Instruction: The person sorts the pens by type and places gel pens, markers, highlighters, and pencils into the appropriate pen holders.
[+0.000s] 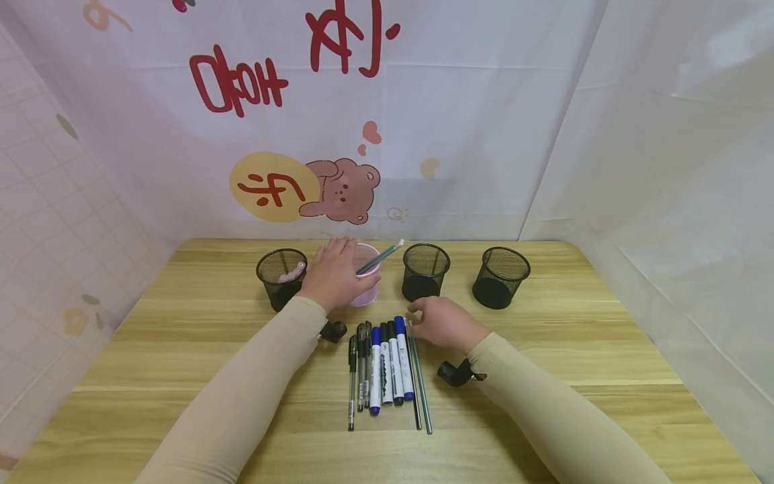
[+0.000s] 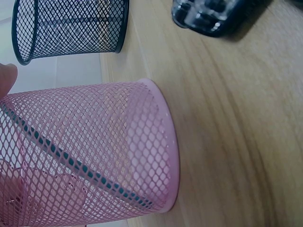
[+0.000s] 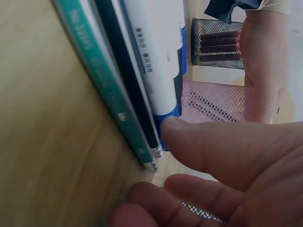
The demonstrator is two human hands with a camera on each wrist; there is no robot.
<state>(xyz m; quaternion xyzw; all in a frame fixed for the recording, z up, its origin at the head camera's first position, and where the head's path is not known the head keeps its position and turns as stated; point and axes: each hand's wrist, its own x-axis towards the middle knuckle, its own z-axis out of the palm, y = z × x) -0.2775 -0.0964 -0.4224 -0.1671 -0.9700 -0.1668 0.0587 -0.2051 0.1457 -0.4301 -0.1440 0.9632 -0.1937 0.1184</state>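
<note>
My left hand [image 1: 334, 274] holds the pink mesh pen cup [image 1: 365, 296] by its upper part, thumb near the rim. A green pencil [image 1: 385, 256] leans inside that cup, also visible through the mesh in the left wrist view. My right hand [image 1: 446, 324] is at the far ends of a green pencil [image 3: 102, 78] and a dark pencil [image 3: 124, 61], its thumb and fingers spread apart around them. The thumb is close to a blue-capped whiteboard marker [image 1: 403, 363]; whether it touches is unclear. Beside it lie more white markers [image 1: 387, 376] and several black gel pens [image 1: 353, 376].
A black mesh cup [image 1: 270, 277] with several slim items stands left of the pink one. Two more black mesh cups, one near the middle [image 1: 426, 259] and one at the right [image 1: 500, 272], stand along the back. A printed white curtain [image 1: 484, 121] hangs behind the wooden table [image 1: 151, 356].
</note>
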